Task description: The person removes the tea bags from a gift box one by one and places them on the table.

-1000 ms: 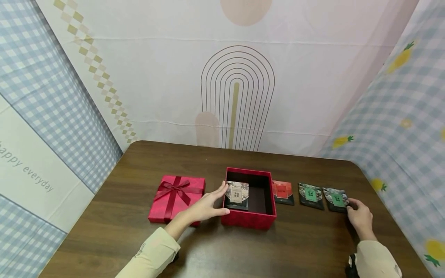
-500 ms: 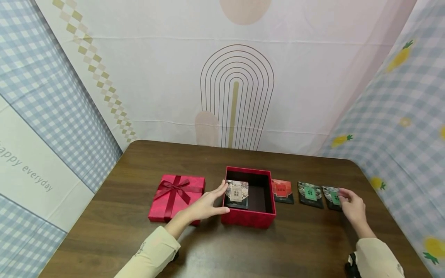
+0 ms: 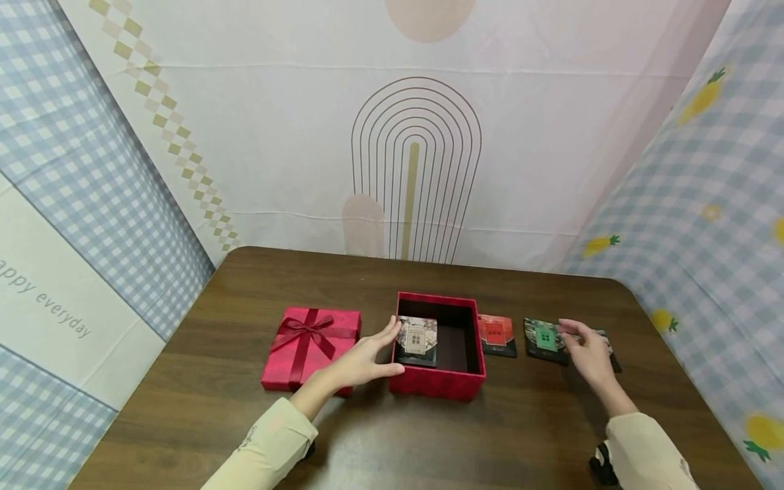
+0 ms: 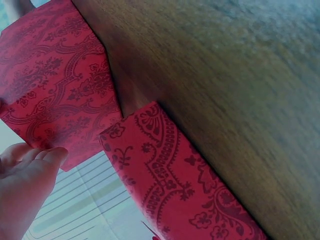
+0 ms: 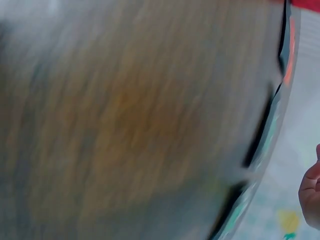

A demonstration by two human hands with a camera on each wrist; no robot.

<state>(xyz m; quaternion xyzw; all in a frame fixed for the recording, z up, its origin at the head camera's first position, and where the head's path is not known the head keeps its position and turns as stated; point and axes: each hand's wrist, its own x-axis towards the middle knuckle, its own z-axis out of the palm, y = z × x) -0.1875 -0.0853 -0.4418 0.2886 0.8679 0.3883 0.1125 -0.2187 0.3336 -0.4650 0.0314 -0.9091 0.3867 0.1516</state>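
My left hand [image 3: 364, 364] rests against the left side of an open red gift box [image 3: 437, 386], fingers extended, thumb at its front corner. In the left wrist view the thumb side of that hand lies close to the patterned box wall [image 4: 55, 85]. Inside the box, at the left, is a beige-and-black flat packet [image 3: 418, 340]. My right hand [image 3: 591, 357] hovers over two green-and-black packets, fingers slightly bent with nothing seen between them. The left green packet [image 3: 542, 337] lies by the fingertips; the right green packet [image 3: 614, 359] is mostly covered by the hand.
The red lid [image 3: 343, 361] with a dark red ribbon bow lies left of the box, partly behind my left wrist. An orange-and-black packet [image 3: 497, 335] lies against the box's right side. Everything stands on a brown wooden table [image 3: 465, 449] before a hanging cloth.
My right hand has moved leftward from the right edge of the rightmost green packet, across it to the other green packet. The left hand and the box stay where they were.
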